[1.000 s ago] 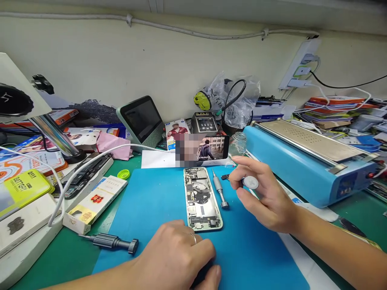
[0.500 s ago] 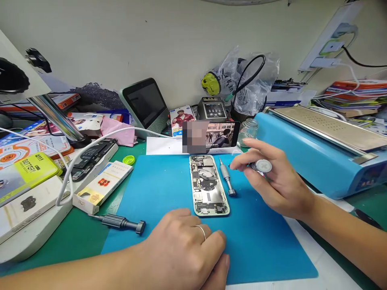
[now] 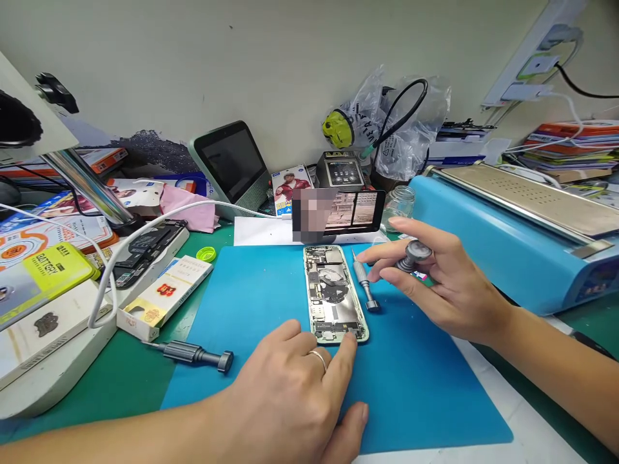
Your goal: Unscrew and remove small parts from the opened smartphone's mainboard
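I see L hand (image 3: 294,386), btm ctr of frame, idx finger on opened phone (image 3: 333,296), can't tell its grip; R hand (image 3: 440,283), right of ctr, grips grey screwdriver (image 3: 416,251).

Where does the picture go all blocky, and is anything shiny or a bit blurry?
In the head view, coarse square blocks hide the left part of the propped-up smartphone; in the head view, bright glints sit on the metal inside the opened smartphone; also in the head view, the power strip looks slightly soft.
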A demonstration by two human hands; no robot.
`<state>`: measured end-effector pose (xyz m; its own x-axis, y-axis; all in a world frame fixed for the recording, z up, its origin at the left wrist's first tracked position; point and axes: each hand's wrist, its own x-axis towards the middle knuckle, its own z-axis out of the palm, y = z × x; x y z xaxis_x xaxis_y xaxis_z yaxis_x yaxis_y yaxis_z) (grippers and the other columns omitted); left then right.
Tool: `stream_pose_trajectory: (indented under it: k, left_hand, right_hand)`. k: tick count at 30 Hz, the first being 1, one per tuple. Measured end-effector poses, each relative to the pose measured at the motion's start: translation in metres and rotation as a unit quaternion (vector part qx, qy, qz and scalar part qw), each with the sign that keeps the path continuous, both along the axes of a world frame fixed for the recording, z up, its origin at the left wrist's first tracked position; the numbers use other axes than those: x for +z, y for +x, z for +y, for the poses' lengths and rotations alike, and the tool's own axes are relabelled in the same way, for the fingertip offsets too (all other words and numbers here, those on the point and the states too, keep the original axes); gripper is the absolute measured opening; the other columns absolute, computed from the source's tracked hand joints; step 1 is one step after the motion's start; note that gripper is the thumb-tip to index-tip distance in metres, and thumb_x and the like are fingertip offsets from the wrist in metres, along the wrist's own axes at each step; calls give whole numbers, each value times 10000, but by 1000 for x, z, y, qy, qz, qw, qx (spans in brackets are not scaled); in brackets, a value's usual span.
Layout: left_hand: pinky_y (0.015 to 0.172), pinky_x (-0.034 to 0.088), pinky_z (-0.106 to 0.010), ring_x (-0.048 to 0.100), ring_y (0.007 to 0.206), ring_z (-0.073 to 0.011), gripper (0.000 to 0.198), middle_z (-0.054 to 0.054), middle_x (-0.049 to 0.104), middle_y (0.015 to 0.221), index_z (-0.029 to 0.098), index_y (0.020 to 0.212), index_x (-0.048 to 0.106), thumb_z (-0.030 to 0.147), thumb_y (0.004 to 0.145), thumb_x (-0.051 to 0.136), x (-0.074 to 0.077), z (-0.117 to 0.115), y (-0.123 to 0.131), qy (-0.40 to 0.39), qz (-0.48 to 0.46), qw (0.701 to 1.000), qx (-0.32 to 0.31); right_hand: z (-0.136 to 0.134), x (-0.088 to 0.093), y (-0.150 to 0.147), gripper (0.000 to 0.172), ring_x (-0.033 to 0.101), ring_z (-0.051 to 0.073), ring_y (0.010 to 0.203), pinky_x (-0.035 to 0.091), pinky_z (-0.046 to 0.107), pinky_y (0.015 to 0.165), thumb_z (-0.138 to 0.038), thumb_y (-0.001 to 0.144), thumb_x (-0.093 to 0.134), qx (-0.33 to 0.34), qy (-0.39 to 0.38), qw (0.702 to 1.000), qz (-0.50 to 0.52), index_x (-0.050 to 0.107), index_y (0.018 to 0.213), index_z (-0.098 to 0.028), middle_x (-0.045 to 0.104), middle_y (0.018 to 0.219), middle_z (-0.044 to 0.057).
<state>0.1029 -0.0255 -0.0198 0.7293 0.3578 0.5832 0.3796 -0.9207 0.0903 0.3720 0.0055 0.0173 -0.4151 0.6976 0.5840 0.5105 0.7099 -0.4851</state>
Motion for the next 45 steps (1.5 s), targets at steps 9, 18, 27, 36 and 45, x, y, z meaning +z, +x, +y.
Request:
stream_pose_trajectory:
  k: [9,18,27,36,45]
  left_hand:
    - [542,455,-374,618,536,-209,538,-41,669,609,19,1250,745,417,1066,433,-3,1,2,27,37,999,24]
    - [561,456,-376,632,554,-208,528,-41,679,622,17,1241,736,408,1065,428,-5,2,3,32,39,998,23]
    - [556,455,-370,637,543,-211,533,-50,685,617,-2,1230,727,406,1078,420,-2,1,2,20,37,999,14]
    - [476,410,-356,537,473,-181,369,2,621,587,12,1162,717,303,1075,508,0,-2,2,122,3,991,-54]
    - [560,480,-205,429,500,-101,342,65,522,558,208,687,622,279,832,924,7,-3,-12,175,105,945,-256]
  right_hand:
    - [5,14,5,201,735,133,608,591,251,591,-260,1080,590,-57,-28,996,-67,603,1281,-257,845,954,5]
    - [5,22,8,147,800,208,911,608,316,810,-264,1052,641,-17,32,993,-108,745,1155,-272,842,1039,27]
    - [1,25,8,190,722,219,823,630,356,674,-199,985,740,-42,167,983,-62,736,1123,-329,722,968,37]
    - [-2,15,-15,175,806,178,955,659,286,831,-123,1043,625,42,231,963,-133,667,1187,-212,824,1054,73]
    - [19,20,-114,211,547,157,646,319,321,478,-25,992,553,123,250,873,-400,692,990,-185,716,850,40]
